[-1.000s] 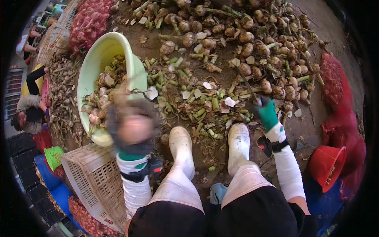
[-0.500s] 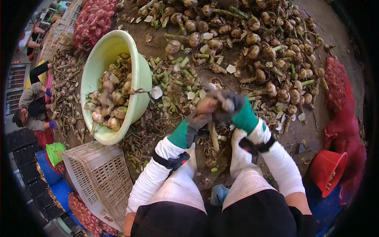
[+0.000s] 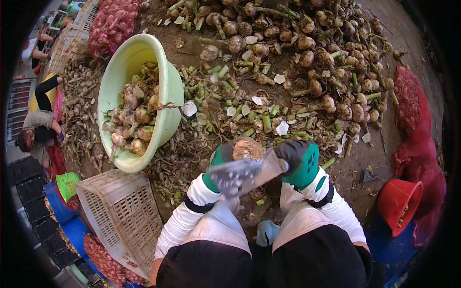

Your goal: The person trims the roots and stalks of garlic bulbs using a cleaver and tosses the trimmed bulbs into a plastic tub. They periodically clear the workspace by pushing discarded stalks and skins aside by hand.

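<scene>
My left hand (image 3: 222, 156), in a grey and green glove, is closed round a garlic bulb (image 3: 248, 149) whose brown, rooty end faces up. My right hand (image 3: 298, 161), gloved the same way, grips a knife; its broad grey blade (image 3: 240, 176), flecked with white, lies across in front of the left hand, blurred by motion. The blade hides most of the left fingers, and the handle is inside the right glove. Below the hands are my knees in white boots. Ahead, cut stems and peelings (image 3: 230, 108) litter the ground before a heap of untrimmed garlic (image 3: 326, 62).
A pale green basin (image 3: 173, 96) of garlic bulbs leans at left, with a plastic crate (image 3: 122, 211) below it. A red bucket (image 3: 398, 206) lies tilted at right beside red net sacks (image 3: 415, 144). Another person (image 3: 41, 120) works at far left.
Both hands have come closer to my body. The knife blade now shows across them, and the stem that hung under the hands is out of sight.
</scene>
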The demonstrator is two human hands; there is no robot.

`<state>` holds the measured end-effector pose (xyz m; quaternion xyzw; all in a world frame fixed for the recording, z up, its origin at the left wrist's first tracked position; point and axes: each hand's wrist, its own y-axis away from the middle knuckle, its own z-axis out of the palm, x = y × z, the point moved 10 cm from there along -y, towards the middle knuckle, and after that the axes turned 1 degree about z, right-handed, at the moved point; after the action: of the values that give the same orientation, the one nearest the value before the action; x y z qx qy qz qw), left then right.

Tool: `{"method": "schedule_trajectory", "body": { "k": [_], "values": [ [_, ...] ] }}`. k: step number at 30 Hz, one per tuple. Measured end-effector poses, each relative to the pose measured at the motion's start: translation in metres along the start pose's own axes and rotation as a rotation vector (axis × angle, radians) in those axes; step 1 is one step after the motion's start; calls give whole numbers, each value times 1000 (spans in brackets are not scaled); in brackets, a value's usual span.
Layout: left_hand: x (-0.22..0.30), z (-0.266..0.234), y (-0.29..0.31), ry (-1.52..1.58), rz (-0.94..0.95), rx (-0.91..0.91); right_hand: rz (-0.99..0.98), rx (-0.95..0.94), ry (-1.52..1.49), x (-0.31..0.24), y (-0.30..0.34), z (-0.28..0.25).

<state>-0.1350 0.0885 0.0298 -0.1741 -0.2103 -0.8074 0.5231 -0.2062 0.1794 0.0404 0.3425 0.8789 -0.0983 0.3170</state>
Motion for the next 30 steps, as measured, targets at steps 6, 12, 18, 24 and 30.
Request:
{"method": "schedule_trajectory", "body": {
  "k": [6, 12, 18, 24, 30],
  "values": [
    [23, -3, -11, -609, 50, 48, 640, 82, -1017, 111, 18, 26],
    [66, 11, -19, -1558, 701, 249, 579, -135, -1292, 28, -14, 35],
    [21, -59, -16, -772, 77, 386, 175, 48, -651, 14, -24, -4],
    [48, -69, -6, -607, 81, 437, 623, -53, -207, 147, 11, 38],
    [156, 8, 40, 295, 414, -129, 621, 271, -144, 193, 5, -7]
  ]
}}
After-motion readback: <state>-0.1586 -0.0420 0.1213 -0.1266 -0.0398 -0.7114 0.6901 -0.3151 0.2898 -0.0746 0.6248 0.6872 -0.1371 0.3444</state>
